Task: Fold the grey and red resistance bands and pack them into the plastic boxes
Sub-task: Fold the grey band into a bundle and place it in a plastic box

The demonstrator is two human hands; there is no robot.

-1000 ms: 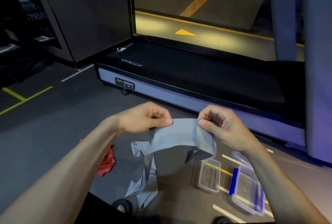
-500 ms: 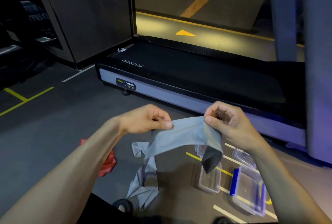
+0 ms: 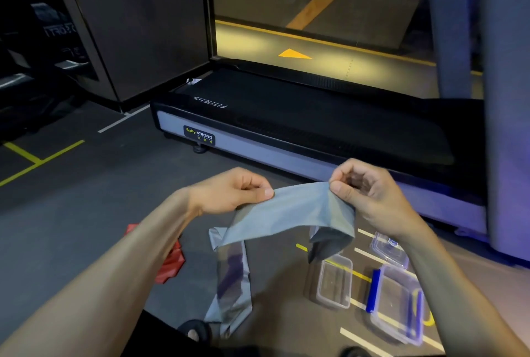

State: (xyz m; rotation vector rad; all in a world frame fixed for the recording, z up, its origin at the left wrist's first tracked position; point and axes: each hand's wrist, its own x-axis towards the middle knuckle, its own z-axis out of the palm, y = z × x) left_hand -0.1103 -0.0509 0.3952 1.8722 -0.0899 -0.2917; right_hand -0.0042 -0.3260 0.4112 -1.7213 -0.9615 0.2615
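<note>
Grey resistance band (image 3: 289, 213) held in air between hands, tail trailing to floor near left. Left hand (image 3: 229, 191) pinches one edge, right hand (image 3: 370, 193) pinches other. Likely thin, limp, stretchy, slippery; grip at fold corners. Red resistance band (image 3: 172, 262) on floor left; open plastic boxes (image 3: 334, 282) right.

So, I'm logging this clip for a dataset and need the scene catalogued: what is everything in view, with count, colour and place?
grey band: one, grey, stretched between both hands, its long tail hanging to the floor.
red band: one, red, crumpled on the floor, partly hidden by the left forearm.
plastic boxes: two, clear, open on the floor at right; the larger one has blue clips.
lid: one, clear, on the floor behind the boxes.
treadmill: one, black and grey, ahead.
floor lines: several, yellow and white.
left hand: pinches the band's left part.
right hand: pinches the band at its fold.
</note>
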